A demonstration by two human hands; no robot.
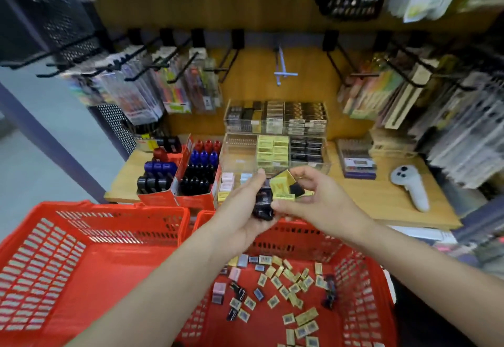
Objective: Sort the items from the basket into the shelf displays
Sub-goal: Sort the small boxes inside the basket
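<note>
Above the right red basket, my left hand cups a stack of small black boxes. My right hand pinches small yellow boxes and a black one just beside the left hand. Several small yellow, black and pink boxes lie loose on the basket floor. On the wooden shelf behind the hands stand clear acrylic display trays with rows of yellow and black boxes.
An empty red basket sits at the left. Red cartons of ink bottles stand left of the trays. A white controller lies on the shelf at right. Pen packs hang on hooks above.
</note>
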